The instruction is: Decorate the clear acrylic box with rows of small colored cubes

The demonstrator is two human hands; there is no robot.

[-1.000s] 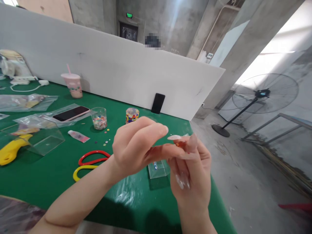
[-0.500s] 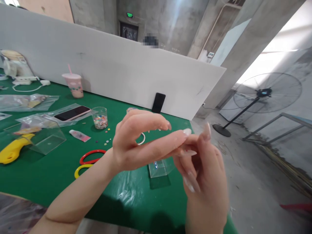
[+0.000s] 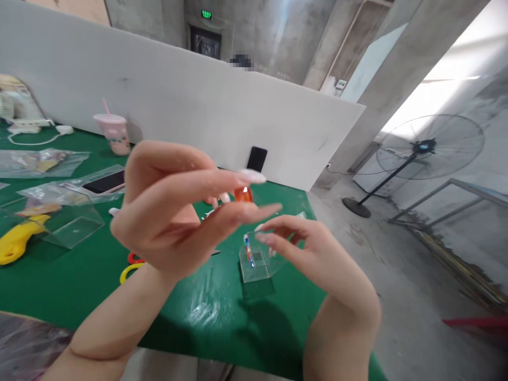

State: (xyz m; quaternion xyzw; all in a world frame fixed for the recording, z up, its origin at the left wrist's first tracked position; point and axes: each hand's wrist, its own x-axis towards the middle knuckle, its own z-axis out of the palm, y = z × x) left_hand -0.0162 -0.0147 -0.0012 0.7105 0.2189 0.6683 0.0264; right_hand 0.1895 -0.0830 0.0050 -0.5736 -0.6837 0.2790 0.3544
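Between the thumb and index finger of my left hand is a small shiny orange-red piece, held up above the green table. My right hand is lower and to the right, its fingers bent and close together beside a clear plastic box; whether they hold anything is too small to tell. A colourful strip shows at the box's left side. Red and yellow scissors handles lie partly hidden behind my left forearm.
Left on the table are a yellow tool, another clear box, a phone, plastic bags and a pink cup. A black phone leans on the white partition. A floor fan stands right.
My hands have come apart. My left hand has moved left and up, and the orange-red piece now shows in its fingers. My right hand has turned and reached toward the clear box.
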